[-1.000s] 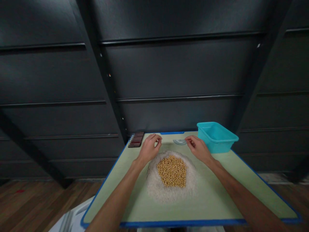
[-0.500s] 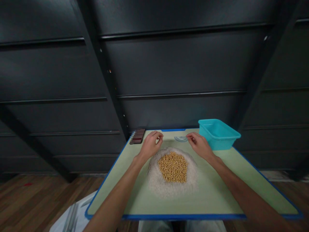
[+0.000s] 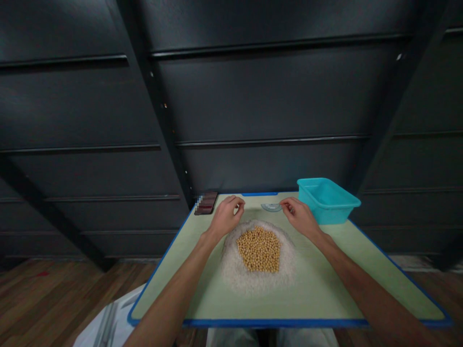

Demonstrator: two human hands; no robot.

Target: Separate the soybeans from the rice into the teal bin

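Both forearms stretch forward, left hand (image 3: 226, 217) and right hand (image 3: 299, 217) palm-down with fingers loosely curled.

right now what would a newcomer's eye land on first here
A pentagon of yellow beans set in a white rice mound at the middle of the green table. The left hand and right hand sit curled at the mound's far edge, a bright teal bin at the far right corner.

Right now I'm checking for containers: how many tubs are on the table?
1: a teal tub at the table's far right corner, just beyond the right hand.
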